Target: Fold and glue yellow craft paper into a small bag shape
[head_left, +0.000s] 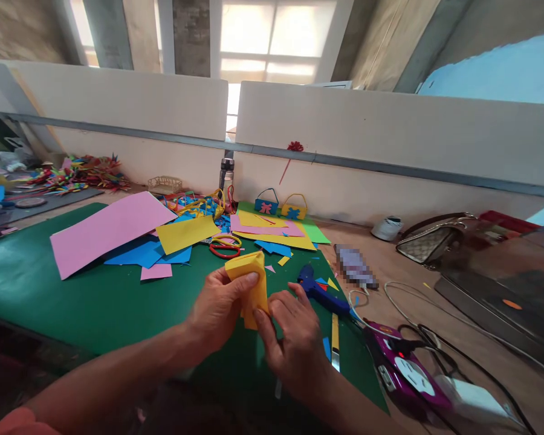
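Note:
A folded piece of yellow paper [249,264] is held up over the front of the green mat. My left hand [217,308] grips it from the left, thumb laid across its front face. At its lower right edge, my right hand [294,332] pinches the paper between thumb and fingers. Just beyond the paper lie scissors [225,246] with red and yellow handles. To the right of my right hand rests a blue glue gun [324,294], and below it a yellow-and-silver strip [335,341] that looks like a ruler or cutter.
Pink sheets [113,229], a yellow sheet [188,234] and blue scraps cover the green mat [154,314]. Two small paper bags [266,206] stand by the wall. At right are a phone [356,266], a purple power strip [408,368], cables and a dark box [503,296].

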Motion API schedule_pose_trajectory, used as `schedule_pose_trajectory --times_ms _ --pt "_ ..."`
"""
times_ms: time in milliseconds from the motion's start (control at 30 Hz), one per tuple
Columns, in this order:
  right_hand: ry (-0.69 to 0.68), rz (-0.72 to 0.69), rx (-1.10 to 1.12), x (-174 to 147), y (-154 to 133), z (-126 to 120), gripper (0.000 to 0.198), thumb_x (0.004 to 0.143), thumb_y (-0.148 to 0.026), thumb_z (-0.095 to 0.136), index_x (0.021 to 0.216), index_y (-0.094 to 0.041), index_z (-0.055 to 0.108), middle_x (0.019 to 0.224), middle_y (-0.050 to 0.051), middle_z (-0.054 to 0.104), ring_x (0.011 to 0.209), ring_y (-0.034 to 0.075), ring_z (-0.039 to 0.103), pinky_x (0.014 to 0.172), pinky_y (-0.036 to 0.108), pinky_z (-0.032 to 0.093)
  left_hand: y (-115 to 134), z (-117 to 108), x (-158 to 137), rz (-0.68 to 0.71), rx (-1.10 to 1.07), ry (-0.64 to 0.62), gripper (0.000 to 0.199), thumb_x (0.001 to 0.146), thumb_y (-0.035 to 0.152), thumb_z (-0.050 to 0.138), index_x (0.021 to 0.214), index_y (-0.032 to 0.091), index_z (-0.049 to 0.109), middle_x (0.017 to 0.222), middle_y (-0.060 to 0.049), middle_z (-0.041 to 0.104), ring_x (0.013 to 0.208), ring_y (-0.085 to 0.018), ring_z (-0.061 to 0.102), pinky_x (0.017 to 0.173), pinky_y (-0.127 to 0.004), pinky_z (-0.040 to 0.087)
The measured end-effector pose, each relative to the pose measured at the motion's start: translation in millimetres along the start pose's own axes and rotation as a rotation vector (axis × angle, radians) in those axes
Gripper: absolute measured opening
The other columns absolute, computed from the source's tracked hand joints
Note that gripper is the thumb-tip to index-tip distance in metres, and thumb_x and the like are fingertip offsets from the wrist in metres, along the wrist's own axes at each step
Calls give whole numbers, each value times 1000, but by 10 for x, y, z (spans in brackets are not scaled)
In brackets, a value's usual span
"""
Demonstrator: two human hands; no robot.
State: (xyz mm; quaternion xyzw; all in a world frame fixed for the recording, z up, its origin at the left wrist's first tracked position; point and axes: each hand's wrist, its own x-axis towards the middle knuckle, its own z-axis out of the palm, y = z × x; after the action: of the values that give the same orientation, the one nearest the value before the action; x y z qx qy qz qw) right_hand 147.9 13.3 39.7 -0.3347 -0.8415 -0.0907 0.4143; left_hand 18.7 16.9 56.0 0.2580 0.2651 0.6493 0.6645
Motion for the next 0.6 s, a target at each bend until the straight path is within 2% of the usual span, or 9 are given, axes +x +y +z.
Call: schedule_pose_trajectory --times_ms 167,333,433,600 --pt "11 -33 34 10 -24 -43 23 84 -14 45 63 -21 42 56 -4 47 54 12 45 85 38 39 -70 -48 -1 62 111 -42 20 60 26 78 76 16 71 70 0 66 64 -10 55 63 -20 43" --pt "19 -27 40 16 -22 -107 23 83 -13 46 62 -21 42 56 -4 49 54 11 47 85 37 40 22 -67 -36 106 375 -100 29 70 41 69 65 13 68 59 0 58 55 -10 46 54 -20 37" --pt "28 13 54 8 19 -132 23 83 -13 46 62 -21 42 55 -5 47 54 10 47 84 35 41 159 -91 -90 290 682 -150 33 74 35 65 50 14 62 50 2 49 48 -9 36 47 -20 29" --pt "66 47 92 2 73 -156 23 83 -14 46 62 -21 40 54 -6 43 50 9 43 82 34 42 282 -223 -110 715 1052 -148 8 70 15 67 63 19 69 62 -1 58 60 -14 48 61 -22 36"
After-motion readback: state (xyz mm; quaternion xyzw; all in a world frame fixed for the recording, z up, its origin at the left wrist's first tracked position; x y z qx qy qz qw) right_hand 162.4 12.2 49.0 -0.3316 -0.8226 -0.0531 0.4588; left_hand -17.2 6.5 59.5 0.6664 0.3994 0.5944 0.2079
